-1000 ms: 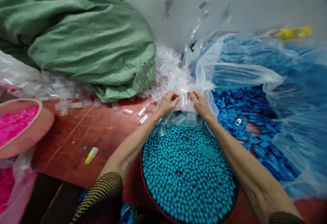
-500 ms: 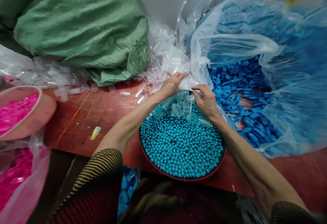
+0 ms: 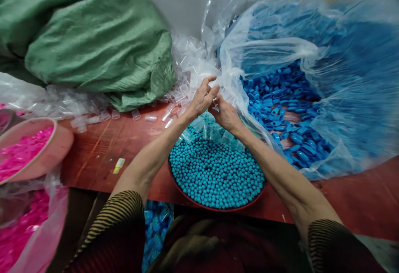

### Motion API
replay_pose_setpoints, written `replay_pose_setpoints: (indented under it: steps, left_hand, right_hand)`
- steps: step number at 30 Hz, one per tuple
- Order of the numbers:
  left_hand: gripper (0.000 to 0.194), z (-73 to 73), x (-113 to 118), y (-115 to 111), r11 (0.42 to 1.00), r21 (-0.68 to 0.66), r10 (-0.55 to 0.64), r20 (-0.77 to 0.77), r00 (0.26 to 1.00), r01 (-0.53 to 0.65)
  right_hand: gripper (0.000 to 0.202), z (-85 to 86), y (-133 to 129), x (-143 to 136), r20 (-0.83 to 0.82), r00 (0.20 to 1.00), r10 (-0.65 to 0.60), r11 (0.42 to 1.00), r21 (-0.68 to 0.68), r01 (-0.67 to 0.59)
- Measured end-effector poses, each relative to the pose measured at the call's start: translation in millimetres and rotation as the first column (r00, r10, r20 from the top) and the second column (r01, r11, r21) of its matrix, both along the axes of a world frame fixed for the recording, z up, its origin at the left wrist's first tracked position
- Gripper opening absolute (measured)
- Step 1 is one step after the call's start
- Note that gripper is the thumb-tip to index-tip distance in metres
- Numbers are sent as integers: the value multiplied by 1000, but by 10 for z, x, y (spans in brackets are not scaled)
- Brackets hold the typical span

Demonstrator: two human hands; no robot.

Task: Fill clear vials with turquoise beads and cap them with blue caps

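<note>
**Left hand [image 3: 203, 97] and right hand [image 3: 228, 116] close together at far side of bead basin [image 3: 218, 209]**

Nearest: blue items [image 3: 157, 228] below the front edge of the red table [image 3: 352, 198]; too dim to identify. Basin sits at that edge, filled with round teal beads [image 3: 215, 173]. To its left, a small yellow-and-white piece [image 3: 119, 166], then a pink bowl [image 3: 64, 142] holding bright pink pieces [image 3: 26, 150].

Small clear pieces [image 3: 213, 134] lie on the beads' far part. Above these, both hands: fingers partly curled, fingertips touching or nearly so. Cannot tell whether anything is pinched.

Right of hands: glossy blue parts [image 3: 301, 138] at the mouth of a translucent bag [image 3: 368, 94].

Farther: heaped clear tubes [image 3: 191, 61] beside a green sack [image 3: 102, 48].
</note>
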State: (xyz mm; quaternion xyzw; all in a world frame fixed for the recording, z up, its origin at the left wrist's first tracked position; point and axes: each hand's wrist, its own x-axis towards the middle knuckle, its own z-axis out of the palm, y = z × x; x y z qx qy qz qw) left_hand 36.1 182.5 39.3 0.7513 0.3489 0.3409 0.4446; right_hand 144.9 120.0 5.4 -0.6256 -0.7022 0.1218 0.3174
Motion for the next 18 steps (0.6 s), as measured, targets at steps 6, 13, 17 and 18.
replay_pose_setpoints:
  steps: [6,13,17,18]
  left_hand:
    - [28,-19,-324,-197,860,462,331,-187,925,-215]
    - [27,-453,-660,-1013,896,440,234,-340,911,-66]
    - [28,-644,-557,-1315,951,274,211,-240,948,-142]
    - [31,-659,-514,-1352,963,196,223,-201,954,-184]
  right_hand:
    - [41,53,-349,117,403,914,47,999,5,-54]
    - [28,-167,-862,412,611,749,257,965,-127,-228]
    - [23,-288,-800,375,643,726,244,969,-127,-214]
    - [22,-291,-782,356,643,732,223,973,-101,-208]
